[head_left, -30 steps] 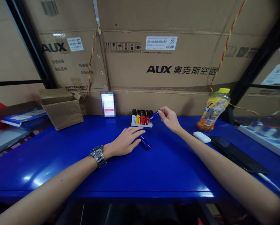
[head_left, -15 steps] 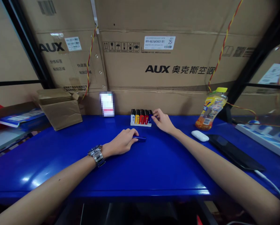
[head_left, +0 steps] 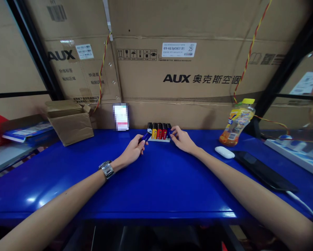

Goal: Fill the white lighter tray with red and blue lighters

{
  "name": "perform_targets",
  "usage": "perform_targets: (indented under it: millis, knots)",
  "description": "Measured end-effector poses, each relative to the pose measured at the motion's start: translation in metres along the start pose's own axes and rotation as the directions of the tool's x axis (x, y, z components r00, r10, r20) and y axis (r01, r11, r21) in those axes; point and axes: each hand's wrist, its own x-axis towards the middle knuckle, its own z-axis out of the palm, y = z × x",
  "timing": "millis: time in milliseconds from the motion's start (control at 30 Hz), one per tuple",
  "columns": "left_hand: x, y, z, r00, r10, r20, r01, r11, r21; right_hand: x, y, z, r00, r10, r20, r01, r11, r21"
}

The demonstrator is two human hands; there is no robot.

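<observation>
A blue lighter (head_left: 146, 136) is pinched between the thumb and fingers of my left hand (head_left: 134, 148), tilted up just off the left front corner of a lighter tray (head_left: 160, 140). White, yellow, red and blue lighters (head_left: 159, 133) with black tops stand upright in rows in that pale tray. Curled at the tray's right end, my right hand (head_left: 183, 140) has its thumb and fingertips against the end by the blue lighters. The exact contact of those fingertips is partly hidden.
Behind the blue table (head_left: 156, 188) stand large cardboard boxes (head_left: 140, 80). A phone with a lit screen (head_left: 121, 116) leans there, near an open carton (head_left: 71, 123). To the right are a drink bottle (head_left: 236, 123), a white earbud case (head_left: 224, 152), a black phone (head_left: 263, 170) and a power strip (head_left: 295, 157).
My left hand has raised the blue lighter from low over the table and turned it upward, moving it left and toward the tray. My right hand stays at the tray's right end.
</observation>
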Motion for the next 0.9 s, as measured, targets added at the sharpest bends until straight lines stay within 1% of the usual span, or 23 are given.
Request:
perform_targets:
  millis: [100,233,300,400,467,600,700,800,900]
  knots:
    - [-0.002,0.001,0.001,0.999,0.001,-0.043,0.002,0.998,0.066,-0.001,0.001,0.001,1.000,0.025,0.005,-0.025,1.000,-0.010]
    - [-0.007,0.009,0.000,0.990,0.045,-0.132,-0.020,0.982,0.188,-0.002,0.001,0.000,0.999,0.044,0.018,-0.043,0.999,-0.032]
    - [-0.009,0.015,-0.002,0.982,0.048,-0.180,0.001,0.965,0.261,-0.001,0.000,-0.001,0.999,0.043,0.026,-0.042,0.998,-0.036]
    - [-0.011,0.022,-0.003,0.973,0.049,-0.227,0.047,0.916,0.400,-0.001,0.000,-0.001,0.999,0.039,0.030,-0.038,0.998,-0.051]
    - [-0.012,0.024,-0.002,0.965,0.051,-0.256,0.073,0.890,0.450,-0.001,0.000,-0.001,0.999,0.038,0.035,-0.036,0.998,-0.060]
    - [-0.011,0.024,0.000,0.959,0.048,-0.279,0.086,0.889,0.450,-0.001,-0.001,-0.002,0.998,0.049,0.040,-0.046,0.996,-0.073]
    - [-0.011,0.023,0.000,0.960,0.055,-0.273,0.075,0.893,0.443,-0.001,-0.008,-0.005,0.998,0.054,0.011,-0.053,0.992,-0.113]
    - [-0.010,0.020,-0.001,0.957,0.049,-0.285,0.082,0.900,0.428,-0.002,-0.021,-0.006,0.998,0.050,-0.040,-0.055,0.990,-0.131]
    - [-0.009,0.016,-0.001,0.957,0.042,-0.289,0.082,0.911,0.404,-0.004,-0.041,-0.004,0.999,0.006,-0.049,-0.008,0.999,-0.042]
